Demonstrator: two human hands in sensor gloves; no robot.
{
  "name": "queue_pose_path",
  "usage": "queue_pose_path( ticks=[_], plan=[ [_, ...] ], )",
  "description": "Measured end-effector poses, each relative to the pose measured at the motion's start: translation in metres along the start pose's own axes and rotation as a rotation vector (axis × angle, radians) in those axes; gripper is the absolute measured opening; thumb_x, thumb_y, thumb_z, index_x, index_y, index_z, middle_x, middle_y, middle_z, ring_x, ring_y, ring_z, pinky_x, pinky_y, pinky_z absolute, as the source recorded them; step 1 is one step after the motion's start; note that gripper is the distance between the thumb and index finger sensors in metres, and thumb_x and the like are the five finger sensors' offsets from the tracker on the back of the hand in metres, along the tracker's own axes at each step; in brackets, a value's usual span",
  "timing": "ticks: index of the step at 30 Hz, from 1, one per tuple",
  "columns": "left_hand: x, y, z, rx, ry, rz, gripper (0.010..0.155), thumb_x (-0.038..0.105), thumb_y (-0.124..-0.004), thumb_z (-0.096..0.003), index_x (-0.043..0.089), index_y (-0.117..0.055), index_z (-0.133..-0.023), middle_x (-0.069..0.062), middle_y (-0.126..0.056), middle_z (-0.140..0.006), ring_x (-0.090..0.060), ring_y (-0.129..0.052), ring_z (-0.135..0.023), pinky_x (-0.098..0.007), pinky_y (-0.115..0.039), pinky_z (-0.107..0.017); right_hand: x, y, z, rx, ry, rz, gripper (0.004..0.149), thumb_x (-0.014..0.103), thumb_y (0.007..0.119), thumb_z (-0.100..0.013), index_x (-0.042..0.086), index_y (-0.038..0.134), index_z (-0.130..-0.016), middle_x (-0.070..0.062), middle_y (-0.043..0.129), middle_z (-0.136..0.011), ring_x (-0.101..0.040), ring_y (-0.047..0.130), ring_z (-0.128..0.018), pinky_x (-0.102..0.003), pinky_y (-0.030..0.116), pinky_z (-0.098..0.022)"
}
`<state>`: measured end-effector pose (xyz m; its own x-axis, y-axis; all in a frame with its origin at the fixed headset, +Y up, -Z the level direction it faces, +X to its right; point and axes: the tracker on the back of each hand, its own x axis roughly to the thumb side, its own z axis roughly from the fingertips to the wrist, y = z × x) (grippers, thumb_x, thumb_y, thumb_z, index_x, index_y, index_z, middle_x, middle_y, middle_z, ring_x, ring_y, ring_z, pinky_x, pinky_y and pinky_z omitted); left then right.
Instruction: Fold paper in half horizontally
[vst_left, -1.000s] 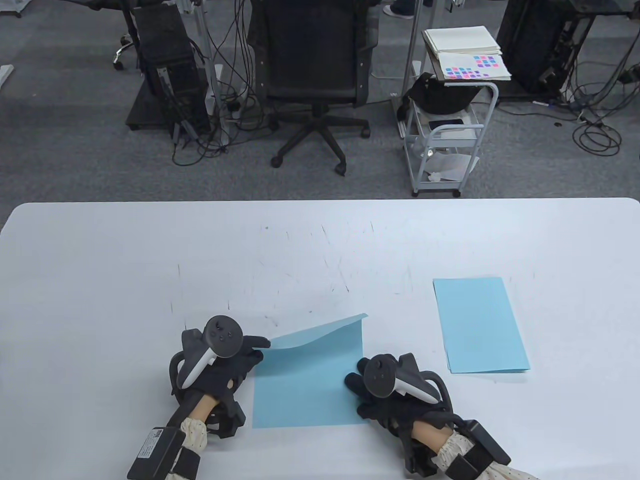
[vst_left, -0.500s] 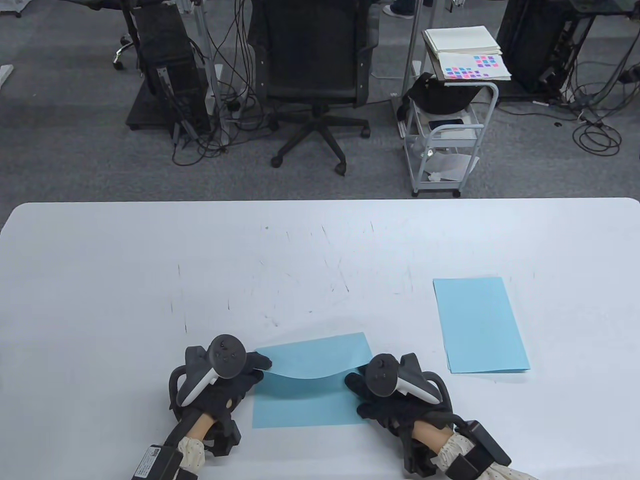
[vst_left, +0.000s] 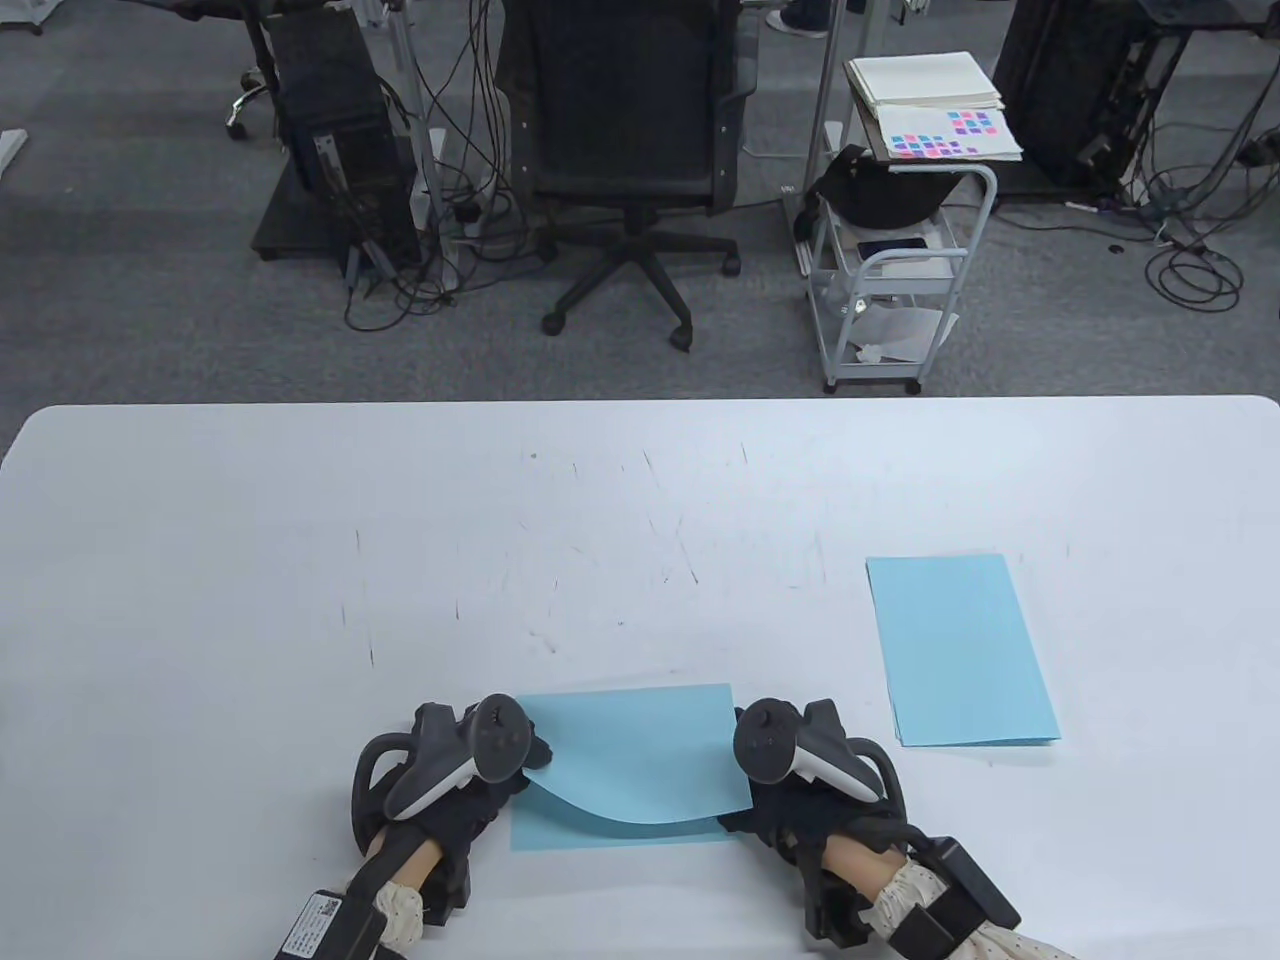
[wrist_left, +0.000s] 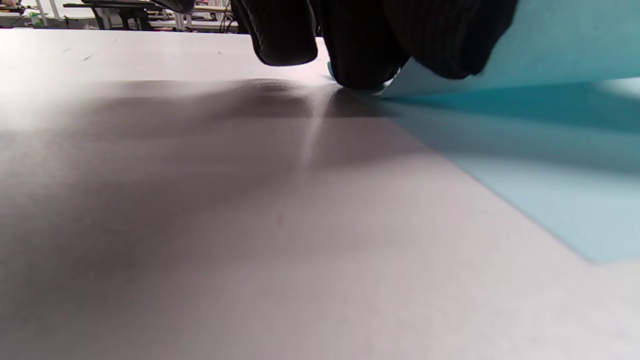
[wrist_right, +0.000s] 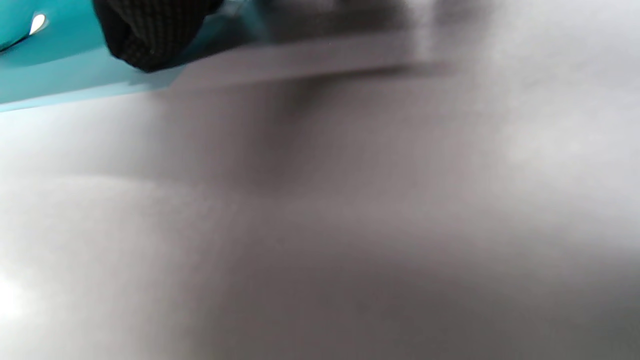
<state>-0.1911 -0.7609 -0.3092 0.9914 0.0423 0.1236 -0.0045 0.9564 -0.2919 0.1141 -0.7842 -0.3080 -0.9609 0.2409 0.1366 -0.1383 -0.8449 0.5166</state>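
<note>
A light blue paper sheet (vst_left: 640, 750) lies near the table's front edge, its far half bent over toward me and curving above the near half. My left hand (vst_left: 525, 765) holds the folded-over flap at its left corner; the left wrist view shows my fingers (wrist_left: 360, 45) on the paper's edge (wrist_left: 525, 50) just above the table. My right hand (vst_left: 745, 800) holds the flap's right corner, and one fingertip (wrist_right: 150, 35) rests on the paper (wrist_right: 45, 75) in the right wrist view. A strip of the lower layer (vst_left: 620, 835) shows below the flap.
A second light blue sheet (vst_left: 958, 650) lies flat on the white table (vst_left: 300, 550) to the right of my right hand. Beyond the table's far edge stand an office chair (vst_left: 625, 150) and a white cart (vst_left: 890, 260).
Both hands have drawn the paper's far edge toward me, from raised and open to bent over the near half. The left hand moved right and nearer; the right hand shifted slightly.
</note>
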Motion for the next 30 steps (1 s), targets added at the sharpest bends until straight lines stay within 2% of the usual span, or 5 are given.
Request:
queue_pose_path(
  ticks=[8, 12, 16, 23, 30],
  plan=[
    [0.007, -0.003, 0.002, -0.01, 0.006, -0.073, 0.046, 0.035, -0.076, -0.0441, 0.057, -0.075, -0.085, 0.03, -0.071, -0.106, -0.01, -0.07, -0.108, -0.053, -0.049, -0.085, -0.001, 0.0, -0.001, 0.009, -0.005, -0.011, 0.065, 0.044, 0.072, -0.046, 0.051, 0.038, -0.102, 0.018, 0.015, -0.117, -0.031, 0.001, -0.107, -0.065, 0.007, -0.072],
    [0.015, -0.008, 0.002, -0.052, 0.016, -0.066, 0.064, 0.058, -0.075, -0.0361, 0.053, -0.057, -0.098, 0.023, -0.062, -0.111, -0.015, -0.063, -0.111, -0.055, -0.046, -0.086, -0.001, 0.0, -0.001, 0.01, -0.007, -0.011, 0.065, 0.044, 0.072, -0.046, 0.051, 0.038, -0.102, 0.018, 0.014, -0.117, -0.031, 0.001, -0.107, -0.065, 0.007, -0.072],
    [0.024, -0.014, 0.001, -0.083, 0.029, -0.199, 0.081, 0.065, -0.073, -0.0315, 0.054, -0.039, -0.104, 0.021, -0.048, -0.116, -0.016, -0.051, -0.115, -0.055, -0.041, -0.087, -0.002, 0.0, -0.002, 0.011, -0.008, -0.013, 0.065, 0.044, 0.072, -0.046, 0.051, 0.038, -0.102, 0.018, 0.014, -0.117, -0.031, 0.001, -0.107, -0.065, 0.007, -0.072],
    [0.014, -0.019, -0.002, -0.175, 0.09, -0.184, 0.074, 0.067, -0.067, -0.0293, 0.063, -0.037, -0.097, 0.028, -0.03, -0.117, -0.015, -0.035, -0.118, -0.054, -0.039, -0.088, -0.002, 0.0, -0.001, 0.018, -0.003, -0.015, 0.065, 0.043, 0.071, -0.047, 0.052, 0.038, -0.101, 0.017, 0.012, -0.117, -0.031, -0.001, -0.106, -0.065, 0.006, -0.072],
    [0.003, -0.021, -0.002, -0.182, 0.066, -0.16, 0.073, 0.066, -0.068, -0.0284, 0.067, -0.036, -0.094, 0.031, -0.028, -0.116, -0.013, -0.032, -0.118, -0.054, -0.036, -0.088, -0.002, -0.001, -0.002, 0.023, -0.005, -0.025, 0.065, 0.043, 0.071, -0.047, 0.053, 0.038, -0.101, 0.016, 0.012, -0.117, -0.031, -0.001, -0.106, -0.065, 0.006, -0.072]
  ],
)
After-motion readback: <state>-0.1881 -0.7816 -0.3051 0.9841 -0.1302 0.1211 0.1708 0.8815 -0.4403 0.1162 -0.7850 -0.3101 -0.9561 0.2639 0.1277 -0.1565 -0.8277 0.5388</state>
